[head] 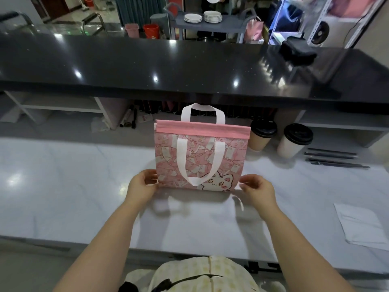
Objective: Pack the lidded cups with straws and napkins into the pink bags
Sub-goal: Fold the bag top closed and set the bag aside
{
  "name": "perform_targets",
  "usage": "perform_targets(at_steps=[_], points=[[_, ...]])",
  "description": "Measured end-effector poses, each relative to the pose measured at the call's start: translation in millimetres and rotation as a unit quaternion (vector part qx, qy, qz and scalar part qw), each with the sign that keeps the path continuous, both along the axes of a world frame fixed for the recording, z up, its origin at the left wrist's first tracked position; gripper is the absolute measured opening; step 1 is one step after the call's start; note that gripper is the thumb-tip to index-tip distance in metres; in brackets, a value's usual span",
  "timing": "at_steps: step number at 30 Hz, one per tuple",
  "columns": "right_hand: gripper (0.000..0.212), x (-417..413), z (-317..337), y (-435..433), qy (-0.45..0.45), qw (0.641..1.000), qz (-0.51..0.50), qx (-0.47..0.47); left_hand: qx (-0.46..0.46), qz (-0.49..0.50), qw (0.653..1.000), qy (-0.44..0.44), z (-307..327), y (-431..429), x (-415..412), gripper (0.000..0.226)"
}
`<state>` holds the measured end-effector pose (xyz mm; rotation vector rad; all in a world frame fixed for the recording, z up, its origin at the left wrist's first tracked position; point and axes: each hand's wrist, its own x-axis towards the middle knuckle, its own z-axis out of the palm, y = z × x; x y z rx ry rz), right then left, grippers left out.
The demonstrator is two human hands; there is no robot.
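Observation:
A pink bag [231, 152] with a cat print and white handles lies flat on the white counter [73, 186], its near edge lifted off the surface. My left hand [142, 184] pinches the bag's near left corner. My right hand [255, 186] pinches the near right corner, where a white strip hangs down. Two paper cups with black lids stand right of the bag: a tan one [262, 134] and a paler one [294, 141]. Several dark wrapped straws [334, 158] lie beside them. White napkins [362, 223] lie at the counter's right.
A raised black counter [168, 66] runs across just behind the bag, with a black object [297, 50] on its right end. Beyond it stands a cart with white plates [212, 16]. Markers and clutter [132, 118] sit under the ledge at the left.

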<state>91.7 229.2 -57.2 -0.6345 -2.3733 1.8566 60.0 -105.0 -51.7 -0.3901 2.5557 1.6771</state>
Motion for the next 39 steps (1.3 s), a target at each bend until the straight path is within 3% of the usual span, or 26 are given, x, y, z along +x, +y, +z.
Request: perform_targets(at_steps=[2, 5, 9, 13, 16, 19, 23, 26, 32, 39], points=[[0.028, -5, 24, 12, 0.060, 0.998, -0.012, 0.011, 0.025, -0.015, 1.000, 0.010, 23, -7, -6, 0.047], [0.031, -20, 67, 18, 0.164, 0.986, -0.009, -0.015, 0.040, -0.022, 0.995, 0.091, 64, -13, -17, 0.056], [0.030, -37, 113, 11, 0.225, 0.968, 0.081, -0.071, 0.019, -0.009, 0.979, 0.202, 109, 3, -31, 0.046], [0.025, -54, 129, -4, 0.164, 0.976, 0.124, 0.075, -0.157, -0.083, 0.933, 0.312, 135, 23, -45, 0.038], [0.025, -58, 131, -18, 0.191, 0.966, 0.100, 0.143, -0.253, -0.104, 0.908, 0.318, 141, 29, -54, 0.036], [0.025, -56, 123, -31, 0.221, 0.964, 0.087, 0.122, -0.200, -0.086, 0.928, 0.303, 132, 23, -54, 0.046], [0.040, -40, 97, -37, 0.245, 0.969, 0.019, 0.007, -0.091, -0.009, 0.964, 0.252, 101, 7, -37, 0.065], [0.038, -15, 64, -40, 0.217, 0.974, 0.039, -0.056, 0.016, 0.032, 0.981, 0.190, 68, -1, -19, 0.050], [0.026, 17, 8, -51, 0.111, 0.993, 0.011, -0.048, 0.059, 0.083, 0.986, 0.135, 19, -3, -2, 0.026], [0.022, 4, 39, -83, 0.146, 0.986, 0.021, -0.080, 0.107, 0.163, 0.964, 0.183, 45, -13, 4, 0.029]])
